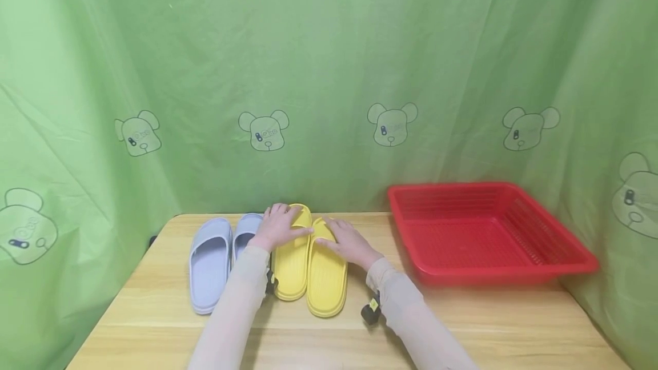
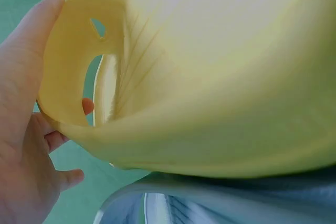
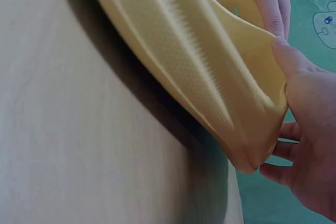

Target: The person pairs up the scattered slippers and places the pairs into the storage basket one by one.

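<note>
yellow slippers (image 1: 326,280) | pale-blue slippers (image 1: 209,267) | red basket (image 1: 506,272) | green curtain (image 1: 329,44), bear-head outlines

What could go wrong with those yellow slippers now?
The yellow slippers sit close beside the pale blue slippers, so moving them could bump that pair.

The left hand and right hand are both at the toe ends, so if lifted, the heels might droop or a slipper might slip away.

The two thumbs are very close together, so the hands might get in each other's way.
</note>
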### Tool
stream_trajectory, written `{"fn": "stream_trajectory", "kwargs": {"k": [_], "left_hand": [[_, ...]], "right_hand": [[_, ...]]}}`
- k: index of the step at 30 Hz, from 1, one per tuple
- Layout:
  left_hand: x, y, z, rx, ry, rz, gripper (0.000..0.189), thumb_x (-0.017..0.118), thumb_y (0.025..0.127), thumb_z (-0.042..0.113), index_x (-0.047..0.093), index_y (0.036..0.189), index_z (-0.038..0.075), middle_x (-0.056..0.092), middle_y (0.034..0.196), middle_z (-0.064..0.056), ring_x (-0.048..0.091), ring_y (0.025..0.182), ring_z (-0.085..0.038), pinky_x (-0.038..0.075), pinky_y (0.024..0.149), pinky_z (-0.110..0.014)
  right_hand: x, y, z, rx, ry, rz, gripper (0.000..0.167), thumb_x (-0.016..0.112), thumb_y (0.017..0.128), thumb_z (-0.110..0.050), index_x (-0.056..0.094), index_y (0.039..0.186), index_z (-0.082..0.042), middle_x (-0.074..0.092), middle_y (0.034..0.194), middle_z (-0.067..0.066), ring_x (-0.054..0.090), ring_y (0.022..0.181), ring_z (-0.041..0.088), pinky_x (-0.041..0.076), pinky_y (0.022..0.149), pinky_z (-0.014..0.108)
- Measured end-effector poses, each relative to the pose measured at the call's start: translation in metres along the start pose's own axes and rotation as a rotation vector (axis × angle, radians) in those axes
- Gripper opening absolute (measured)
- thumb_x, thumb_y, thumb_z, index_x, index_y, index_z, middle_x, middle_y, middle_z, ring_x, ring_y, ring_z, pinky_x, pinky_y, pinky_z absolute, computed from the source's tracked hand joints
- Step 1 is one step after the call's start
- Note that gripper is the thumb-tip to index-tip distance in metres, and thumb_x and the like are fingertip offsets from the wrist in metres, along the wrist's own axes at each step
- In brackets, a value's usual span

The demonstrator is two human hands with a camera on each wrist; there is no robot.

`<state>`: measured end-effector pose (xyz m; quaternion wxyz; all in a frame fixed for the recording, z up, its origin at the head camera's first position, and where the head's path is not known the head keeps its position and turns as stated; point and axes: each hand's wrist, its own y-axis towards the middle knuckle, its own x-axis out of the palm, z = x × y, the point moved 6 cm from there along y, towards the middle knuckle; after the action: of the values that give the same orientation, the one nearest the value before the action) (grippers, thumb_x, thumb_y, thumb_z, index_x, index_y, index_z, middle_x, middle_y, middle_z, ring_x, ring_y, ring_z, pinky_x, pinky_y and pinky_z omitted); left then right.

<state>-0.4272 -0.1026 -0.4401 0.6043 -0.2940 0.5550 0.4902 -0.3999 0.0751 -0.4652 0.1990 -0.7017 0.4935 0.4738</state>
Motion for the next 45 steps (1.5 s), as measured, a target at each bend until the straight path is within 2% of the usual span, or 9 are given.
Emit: {"fn": "stream_trajectory", "kwargs": {"k": [7, 17, 29, 36, 45], "left_hand": [[-0.011, -0.004, 0.005, 0.038, -0.011, 0.044, 0.081, 0.063, 0.081, 0.067, 0.048, 0.143, 0.018, 0.056, 0.135, -0.016, 0.045, 0.130, -0.036, 0.026, 0.115, -0.062], [-0.027, -0.014, 0.007, 0.029, 0.025, 0.063, 0.085, 0.064, 0.078, 0.068, 0.045, 0.145, 0.020, 0.056, 0.136, -0.016, 0.045, 0.131, -0.037, 0.027, 0.114, -0.061], [-0.052, -0.029, 0.013, 0.042, 0.034, 0.118, 0.086, 0.068, 0.074, 0.066, 0.049, 0.143, 0.018, 0.057, 0.136, -0.014, 0.044, 0.133, -0.035, 0.024, 0.115, -0.063], [-0.063, -0.039, 0.016, 0.065, 0.063, 0.153, 0.092, 0.068, 0.069, 0.069, 0.048, 0.143, 0.018, 0.057, 0.136, -0.012, 0.044, 0.133, -0.035, 0.023, 0.116, -0.063], [-0.077, -0.051, 0.017, 0.042, 0.065, 0.178, 0.099, 0.071, 0.063, 0.072, 0.049, 0.143, 0.016, 0.057, 0.137, -0.009, 0.042, 0.134, -0.032, 0.019, 0.119, -0.061]], "right_hand": [[-0.009, -0.004, -0.003, -0.015, 0.003, 0.043, 0.078, 0.059, 0.091, -0.054, 0.034, 0.151, -0.011, 0.048, 0.146, 0.019, 0.043, 0.136, 0.039, 0.033, 0.115, 0.055], [-0.020, -0.009, -0.006, -0.047, 0.038, 0.097, 0.079, 0.064, 0.088, -0.054, 0.039, 0.149, -0.011, 0.046, 0.150, 0.012, 0.040, 0.139, 0.037, 0.031, 0.116, 0.053], [-0.037, -0.016, -0.013, -0.025, 0.092, 0.130, 0.082, 0.073, 0.082, -0.051, 0.042, 0.148, -0.012, 0.048, 0.149, 0.010, 0.043, 0.138, 0.035, 0.033, 0.116, 0.051], [-0.048, -0.025, -0.021, 0.010, 0.098, 0.122, 0.084, 0.074, 0.081, -0.050, 0.040, 0.148, -0.013, 0.045, 0.151, 0.011, 0.038, 0.140, 0.037, 0.031, 0.116, 0.053], [-0.059, -0.035, -0.031, 0.018, 0.074, 0.146, 0.086, 0.076, 0.079, -0.049, 0.041, 0.148, -0.014, 0.044, 0.150, 0.014, 0.039, 0.139, 0.040, 0.035, 0.113, 0.056]]}}
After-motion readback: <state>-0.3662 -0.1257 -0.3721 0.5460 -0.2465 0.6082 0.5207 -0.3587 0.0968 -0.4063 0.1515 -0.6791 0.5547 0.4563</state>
